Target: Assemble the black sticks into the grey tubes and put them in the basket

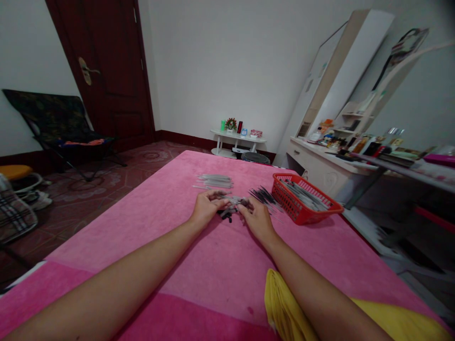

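My left hand (207,207) and my right hand (258,215) are close together over the pink cover, fingers closed around small grey pen pieces (233,201). The exact shape of each held piece is partly hidden by the fingers. Small black pieces, like pen caps (225,216), lie just below and between the hands. Beyond my left hand is a row of grey pen barrels (215,181). Thin dark sticks like pen refills (263,195) lie fanned out beyond my right hand, beside a red plastic basket (302,219) that holds many more grey pens (309,196).
The pink cover (142,227) spreads over the surface under my hands. Yellow cloth (284,303) lies by my right forearm. A dressing table (320,158) with bottles stands at the right, a small white table (236,137) by the far wall, a folding chair (60,118) at the left.
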`<state>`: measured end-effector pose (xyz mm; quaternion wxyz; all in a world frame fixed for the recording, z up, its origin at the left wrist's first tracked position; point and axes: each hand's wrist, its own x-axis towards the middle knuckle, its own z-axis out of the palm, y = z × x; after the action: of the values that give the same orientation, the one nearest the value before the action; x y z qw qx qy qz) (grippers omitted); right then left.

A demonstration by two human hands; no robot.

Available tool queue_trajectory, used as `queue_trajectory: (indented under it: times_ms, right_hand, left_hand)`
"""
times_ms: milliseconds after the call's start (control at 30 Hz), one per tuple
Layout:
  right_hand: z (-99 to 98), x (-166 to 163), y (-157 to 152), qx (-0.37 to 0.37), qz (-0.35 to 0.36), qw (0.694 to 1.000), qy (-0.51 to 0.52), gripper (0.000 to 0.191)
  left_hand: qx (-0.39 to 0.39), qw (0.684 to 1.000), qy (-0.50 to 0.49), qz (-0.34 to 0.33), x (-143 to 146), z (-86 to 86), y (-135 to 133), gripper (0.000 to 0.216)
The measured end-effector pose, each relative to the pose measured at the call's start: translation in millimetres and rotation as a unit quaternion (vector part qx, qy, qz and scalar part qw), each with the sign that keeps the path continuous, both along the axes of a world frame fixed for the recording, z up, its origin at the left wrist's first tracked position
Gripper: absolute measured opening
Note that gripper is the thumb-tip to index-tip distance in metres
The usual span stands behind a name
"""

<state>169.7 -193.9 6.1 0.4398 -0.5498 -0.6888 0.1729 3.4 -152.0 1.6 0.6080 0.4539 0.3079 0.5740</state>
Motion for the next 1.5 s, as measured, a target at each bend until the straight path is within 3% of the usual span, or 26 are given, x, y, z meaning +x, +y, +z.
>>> queue_trajectory:
  times_ms: [100, 267, 400, 533, 800, 933, 1133, 1300, 1500]
  right_hand:
    - [-0.6, 0, 0, -0.015, 0.024, 1.0, -0.009, 0.034]
    - [0.2, -1, -1, 0.002, 0.003, 1.0, -0.03, 0.025]
    - [1.9, -1, -1, -0.005, 0.016, 1.0, -0.019, 0.036]
    - [0.2, 0, 0, 0.016, 0.006, 1.0, -0.019, 0.023]
    - [-2.3, 0, 0, -0.039, 0.059, 0.997, 0.028, 0.031]
    - [4.8, -4, -3, -0.02, 0.067, 0.995, -0.067, 0.03]
    - [12.6, 3, -3, 0.009, -0.02, 0.976, -0.218, 0.009]
    - [12.5, 18, 0, -0.022, -0.108, 0.951, -0.29, 0.017]
    - [8.7, 28, 5, -0.05, -0.115, 0.939, -0.321, 0.015]
  left_hand:
    - [-0.003, 1.0, -0.003, -0.007, 0, 0.1, 0, 0.044]
    - [0.005, 1.0, 0.004, -0.007, 1, -0.3, 0, 0.044]
    - [0.007, 1.0, 0.004, -0.012, 1, 0.3, -1, 0.044]
    - [0.006, 1.0, 0.008, -0.01, 0, 1.9, -2, 0.043]
    - [0.029, 0.999, 0.028, -0.007, 0, 2.8, -3, 0.041]
    - [0.037, 0.999, 0.004, -0.025, -1, 4.2, -4, 0.04]
    - [0.043, 0.998, 0.0, 0.034, -7, 3.7, 3, 0.064]
    - [0.055, 0.996, 0.053, 0.041, -10, -3.9, 16, 0.042]
    - [0.066, 0.993, 0.093, 0.04, -8, -6.8, 16, 0.039]
